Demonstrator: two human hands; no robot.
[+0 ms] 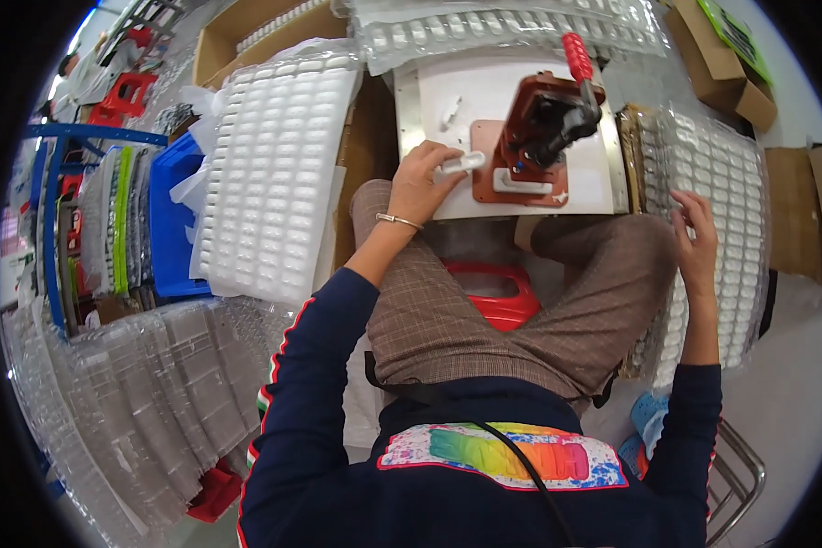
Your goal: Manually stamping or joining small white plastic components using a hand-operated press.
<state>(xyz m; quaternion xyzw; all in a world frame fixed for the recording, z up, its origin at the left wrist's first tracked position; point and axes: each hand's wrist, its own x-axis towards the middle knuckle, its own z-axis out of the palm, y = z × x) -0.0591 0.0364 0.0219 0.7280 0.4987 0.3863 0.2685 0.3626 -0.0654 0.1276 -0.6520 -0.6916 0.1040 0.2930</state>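
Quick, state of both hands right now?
Left hand: closed, holding a small white piece.
Right hand: open, fingers loosely bent, over rows of white parts; nothing visible in it.

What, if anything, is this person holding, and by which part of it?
A white piece, pinched near its left end by the left grip. I cannot tell whether the right grip holds anything.

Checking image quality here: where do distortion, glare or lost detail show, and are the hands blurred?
Head view: dark corners and the bowed blue rack show fisheye distortion; head view: highlights glint on the plastic wrap at top; head view: the press loses detail in its black parts; head view: left hand and right hand show no obvious blur.
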